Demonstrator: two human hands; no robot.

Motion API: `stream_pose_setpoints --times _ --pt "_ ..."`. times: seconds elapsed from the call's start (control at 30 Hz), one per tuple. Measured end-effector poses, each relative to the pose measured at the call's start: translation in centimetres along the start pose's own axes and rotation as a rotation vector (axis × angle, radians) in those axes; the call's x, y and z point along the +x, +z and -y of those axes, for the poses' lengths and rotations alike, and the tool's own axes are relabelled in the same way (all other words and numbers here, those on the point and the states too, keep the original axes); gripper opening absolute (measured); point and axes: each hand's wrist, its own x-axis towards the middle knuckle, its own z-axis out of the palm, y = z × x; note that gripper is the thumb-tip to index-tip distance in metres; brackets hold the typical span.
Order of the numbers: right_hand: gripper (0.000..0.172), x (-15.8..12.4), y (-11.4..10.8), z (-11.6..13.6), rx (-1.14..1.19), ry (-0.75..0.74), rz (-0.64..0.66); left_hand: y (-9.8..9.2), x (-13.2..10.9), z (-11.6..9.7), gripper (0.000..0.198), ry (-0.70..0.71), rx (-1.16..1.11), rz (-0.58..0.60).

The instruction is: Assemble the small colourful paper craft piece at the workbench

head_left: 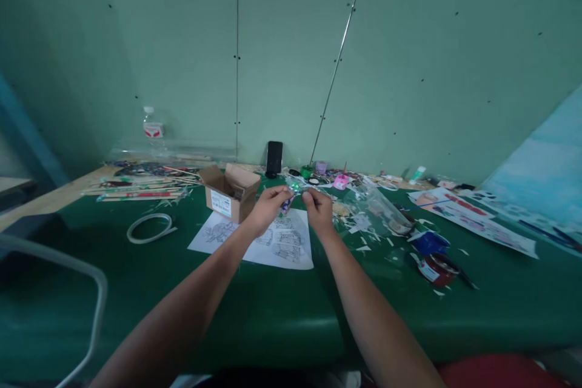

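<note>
Over the table's middle, my left hand (269,207) is closed on a small shiny purple-and-green piece (287,203), whose exact kind I cannot make out. Just to its right is my right hand (319,211), thumb and fingers pinched together close to the piece. Whatever that pinch holds is too small to name. Beneath both hands lies a white sheet with line drawings (291,248). An open cardboard box (231,194) stands beside the sheet, left of my left hand.
Thin painted sticks (140,190) and a coiled clear tube (150,229) lie left. A phone (274,157) leans on the wall near a pink paint pot (341,181). Right are paper scraps (360,222), a red jar (438,270), a blue pot (430,244) and a painted sheet (477,218).
</note>
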Motion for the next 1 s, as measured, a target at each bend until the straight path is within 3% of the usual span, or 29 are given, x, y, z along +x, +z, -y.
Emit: stream_pose_setpoints --times 0.17,0.43,0.6,0.67,0.8,1.0 --pt "0.038 -0.1 0.1 0.5 -0.007 -0.028 -0.007 -0.1 -0.1 0.1 0.034 0.005 -0.101 0.099" --pt "0.039 0.0 -0.2 1.0 -0.129 -0.058 -0.037 -0.1 0.0 0.0 0.030 -0.107 -0.420 0.227" --pt "0.038 0.0 0.3 1.4 -0.163 -0.054 -0.080 0.2 -0.1 -0.1 0.029 -0.121 -0.542 0.241" --pt "0.038 0.1 0.3 1.3 -0.144 -0.027 -0.118 0.3 -0.2 -0.1 0.029 -0.131 -0.561 0.257" --pt "0.041 0.5 -0.4 0.5 -0.076 0.111 -0.359 0.4 -0.5 -0.2 0.027 -0.116 -0.587 0.312" --pt "0.042 0.9 -0.8 -0.4 0.084 0.196 -0.312 0.2 -0.4 -0.1 0.029 -0.069 -0.392 0.236"
